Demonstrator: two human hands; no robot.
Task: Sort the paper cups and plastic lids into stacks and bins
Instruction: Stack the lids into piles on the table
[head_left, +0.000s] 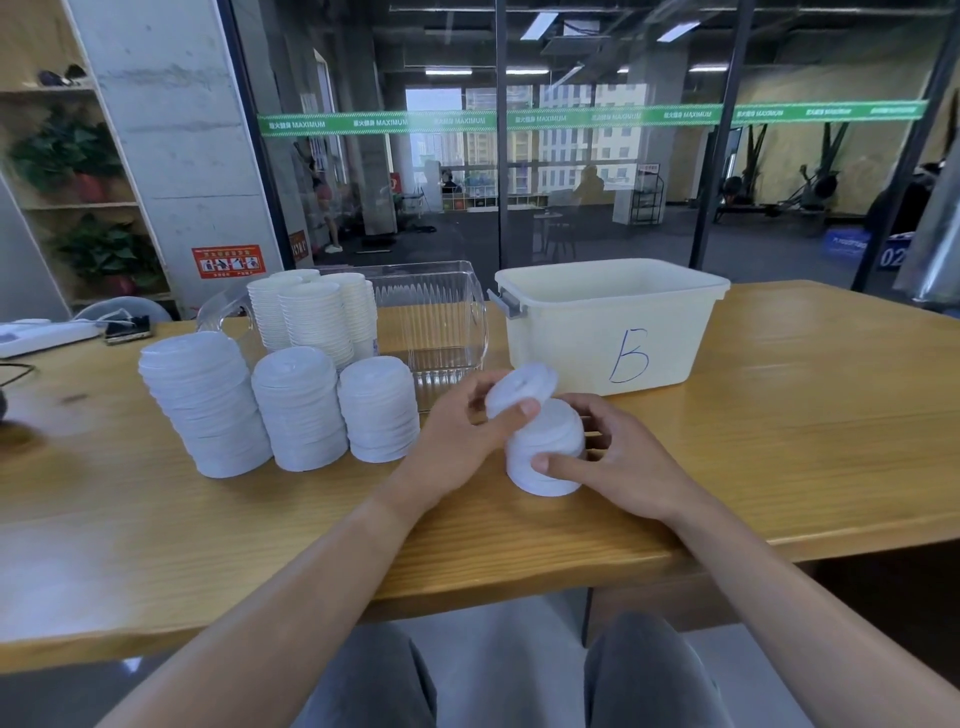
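1. Your knees in grey trousers sit nearest, just under the desk edge.
2. Your left hand pinches a single lid, thumb on its near rim, fingers curled behind it; that lid is tilted and sits just above the short stack.
3. Your right hand grips the short stack of lids from the right, thumb pressed on its lower front and fingers wrapped round the far side. This stack stands on the desk between your two hands.
4. To the left, three taller lid stacks stand in a row on the desk: the left stack is tallest, the middle stack sits just beside it, and the right stack is shortest and closest to your left hand.
5. Behind those, the cups are nested in several stacks, packed close together and touching the clear bin.
6. That clear bin stands behind the lid row, just left of the cream bin, which is marked "B" on its front. You cannot tell what either bin holds.
7. At the far left edge of the desk lie a white power strip and a phone.
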